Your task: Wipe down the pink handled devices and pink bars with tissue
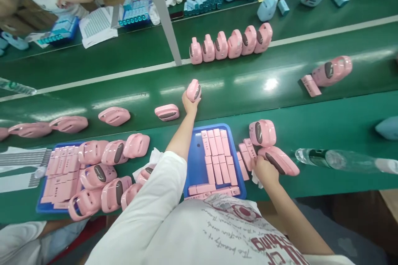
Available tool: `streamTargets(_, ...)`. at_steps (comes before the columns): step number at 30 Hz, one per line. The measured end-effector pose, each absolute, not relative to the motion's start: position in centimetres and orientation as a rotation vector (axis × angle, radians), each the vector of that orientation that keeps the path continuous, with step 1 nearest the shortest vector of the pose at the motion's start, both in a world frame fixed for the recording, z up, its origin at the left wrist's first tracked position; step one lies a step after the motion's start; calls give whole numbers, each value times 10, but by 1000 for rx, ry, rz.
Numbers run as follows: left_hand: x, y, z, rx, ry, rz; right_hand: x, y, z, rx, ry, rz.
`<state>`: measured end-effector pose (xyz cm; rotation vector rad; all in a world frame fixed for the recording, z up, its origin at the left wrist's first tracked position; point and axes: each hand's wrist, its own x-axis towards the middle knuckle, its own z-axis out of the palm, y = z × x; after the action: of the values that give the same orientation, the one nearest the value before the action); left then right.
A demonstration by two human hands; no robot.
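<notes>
My left hand (189, 103) reaches out over the green conveyor belt (236, 87), closed round a pink plastic casing (194, 90) held upright. My right hand (263, 169) rests on the near bench, wrapped round another pink casing (281, 161) with a dark oval window. A further pink casing (263, 133) stands just behind it. Between my arms sits a blue tray (195, 161) holding rows of small pink rectangular pieces (216, 155). More of these pieces (247, 154) lie beside my right hand.
Pink casings (168, 112) lie along the belt to the left, and a row (231, 43) stands at its far side. A second blue tray (46, 207) and piled casings (102, 174) are at left. A clear bottle (336, 160) lies right. Other people work opposite among blue casings (267, 6).
</notes>
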<state>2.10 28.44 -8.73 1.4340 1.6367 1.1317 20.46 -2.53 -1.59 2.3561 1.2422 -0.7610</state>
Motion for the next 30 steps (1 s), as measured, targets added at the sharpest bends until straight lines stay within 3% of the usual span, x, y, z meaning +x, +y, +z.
streamTargets(8, 16, 262, -67, 1465, 1686, 942, 210, -23, -17, 2274, 1372, -670)
streamTargets(12, -35, 245, -45, 1761, 1568, 1150, 221, -11, -7, 2339, 1451, -675)
streamTargets(16, -102, 238, -40, 1518, 1878, 1159, 217, 54, -3, 2541, 1520, -1033)
streamTargets(19, -127, 238, -48, 1256, 1802, 920, 198, 128, -14, 2563, 1537, -1240)
streamTargets(23, -130, 234, -57, 1255, 1702, 906, 171, 212, -35, 2660, 1522, -1351)
streamTargets(30, -129, 223, -54, 1193, 1729, 955, 155, 227, -47, 2959, 1460, -1832)
